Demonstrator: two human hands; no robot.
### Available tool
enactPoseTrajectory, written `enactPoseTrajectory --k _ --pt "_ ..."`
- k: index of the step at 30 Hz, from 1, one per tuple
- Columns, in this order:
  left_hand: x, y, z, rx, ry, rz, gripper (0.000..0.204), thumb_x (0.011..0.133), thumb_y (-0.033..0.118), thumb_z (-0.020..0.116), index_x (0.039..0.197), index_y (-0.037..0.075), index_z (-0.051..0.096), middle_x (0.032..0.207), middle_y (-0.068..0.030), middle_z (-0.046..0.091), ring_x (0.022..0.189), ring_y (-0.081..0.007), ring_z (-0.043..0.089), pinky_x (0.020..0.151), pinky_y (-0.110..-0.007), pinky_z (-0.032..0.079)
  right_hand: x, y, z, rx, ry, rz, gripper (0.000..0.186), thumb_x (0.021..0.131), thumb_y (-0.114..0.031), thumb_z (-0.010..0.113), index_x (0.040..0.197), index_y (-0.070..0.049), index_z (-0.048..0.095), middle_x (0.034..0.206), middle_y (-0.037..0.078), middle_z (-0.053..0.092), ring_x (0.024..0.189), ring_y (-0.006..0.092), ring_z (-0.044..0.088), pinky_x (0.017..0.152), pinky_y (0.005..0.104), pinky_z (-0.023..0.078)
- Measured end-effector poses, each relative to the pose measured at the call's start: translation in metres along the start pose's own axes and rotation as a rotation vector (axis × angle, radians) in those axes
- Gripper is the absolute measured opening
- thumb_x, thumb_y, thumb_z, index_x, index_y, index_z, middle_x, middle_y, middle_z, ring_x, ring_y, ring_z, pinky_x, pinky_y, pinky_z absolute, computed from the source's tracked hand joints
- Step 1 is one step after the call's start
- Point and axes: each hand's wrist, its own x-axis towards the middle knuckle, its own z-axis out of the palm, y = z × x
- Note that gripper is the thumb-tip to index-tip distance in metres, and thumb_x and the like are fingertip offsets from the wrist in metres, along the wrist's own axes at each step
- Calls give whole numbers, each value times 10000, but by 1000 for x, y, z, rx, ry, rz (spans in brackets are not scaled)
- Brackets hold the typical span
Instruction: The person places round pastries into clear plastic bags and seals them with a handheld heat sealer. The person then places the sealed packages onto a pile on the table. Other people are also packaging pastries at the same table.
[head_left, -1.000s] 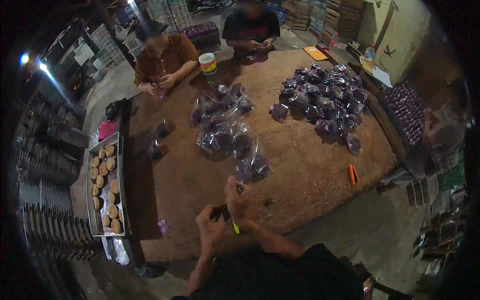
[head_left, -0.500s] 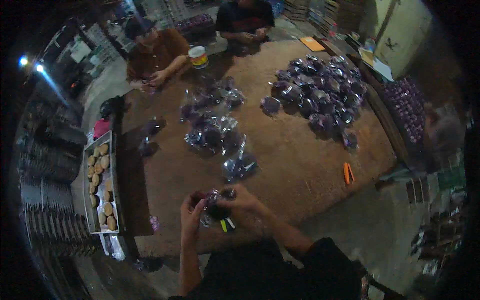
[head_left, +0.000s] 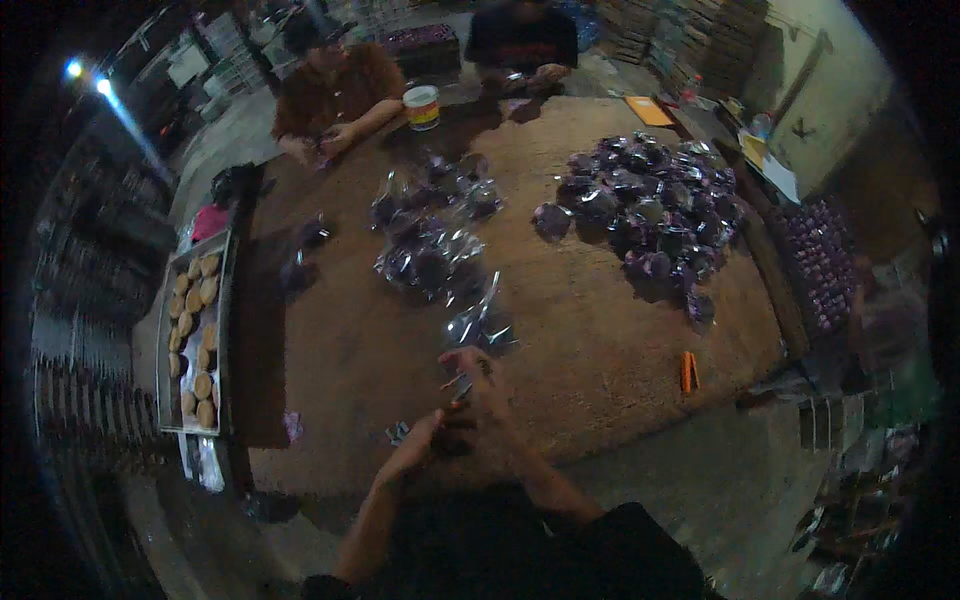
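Note:
My left hand (head_left: 425, 440) is low over the near table edge, its fingers curled round a dark shape that I cannot make out. Just beyond it, my right hand (head_left: 485, 385) bends its fingers about a small greyish thing (head_left: 461, 386), too blurred to name. Beside my left hand a small pale, shiny piece (head_left: 398, 433) shows; its kind is unclear. Past my right hand lies a clear-plastic packet (head_left: 480, 328). Farther up, a loose group of purple packets in clear wrap (head_left: 430, 262) spreads over the brown table (head_left: 590, 390).
A larger heap of wrapped packets (head_left: 650, 205) covers the far right. An orange stapler-like tool (head_left: 690, 372) lies near the right edge. At left, a tray (head_left: 226, 330) holds round brown pastries (head_left: 203, 385). Two people work across the table, near a tin (head_left: 421, 108).
The purple-wrapped packet no longer shows plainly between my hands. My right hand has moved forward, and the green-and-white tool is no longer clearly seen below them. The view has shifted slightly.

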Motion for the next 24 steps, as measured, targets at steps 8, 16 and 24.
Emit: enactPoseTrajectory --k 8,16,24 --pt "-43 35 -55 448 370 254 348 1053 308 604 1185 -1 690 924 -45 711 783 -140 661 741 -295 543 -30 12 47 -568 -421 -147 301 933 -65 681 1200 -26 548 1031 69 612 957 162 588 856 340 503" --pt "-90 19 -93 420 192 466 357 999 196 673 1290 -6 631 1181 -85 675 1088 -180 649 972 -348 532 -33 -3 129 -593 -78 -262 328 995 -16 571 1318 -70 548 1223 72 573 1066 171 579 937 327 496" --pt "-171 2 -192 3 342 212 275 1016 206 649 1241 49 641 920 27 615 844 -62 573 752 -258 485 -36 79 141 -786 -277 -82 266 998 -140 674 1228 -6 660 1111 117 701 1094 192 670 917 318 551"
